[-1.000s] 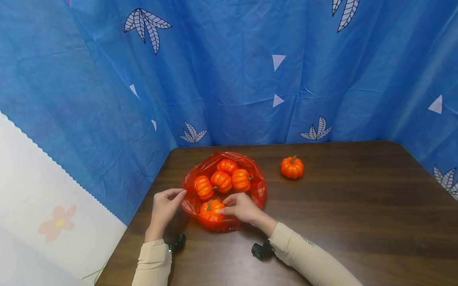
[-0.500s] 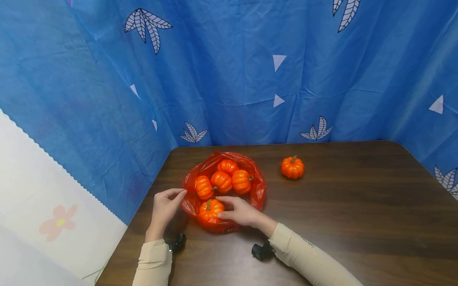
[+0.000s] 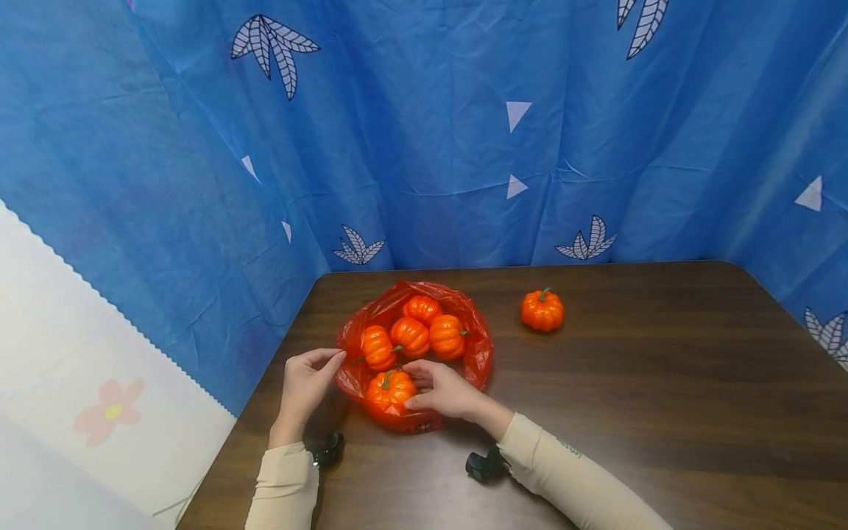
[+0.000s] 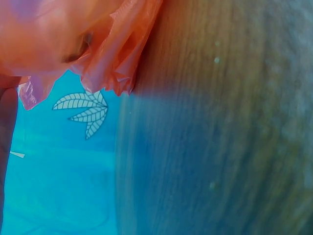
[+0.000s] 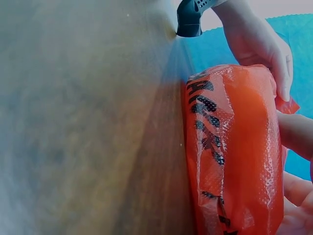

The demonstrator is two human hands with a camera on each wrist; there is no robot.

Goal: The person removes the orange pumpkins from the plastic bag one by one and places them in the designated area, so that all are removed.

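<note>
A red plastic bag stands with its mouth spread on the table, holding several small orange pumpkins. At the bag's left rim, my left hand pinches the plastic between thumb and fingers. My right hand reaches into the front of the bag, its thumb and fingers round the right side of the front pumpkin, whose green stem points up. The fingertips behind that pumpkin are partly hidden. The right wrist view shows the bag's side with black print, and the left hand beyond it.
One more pumpkin sits on the dark wooden table, right of the bag near the back. A blue patterned curtain hangs along the table's back and left. Black wrist cameras are worn under both forearms.
My right hand has shifted its hold on the front pumpkin, the fingers spreading further behind it. That pumpkin has barely moved. My left hand has stayed at the bag's rim.
</note>
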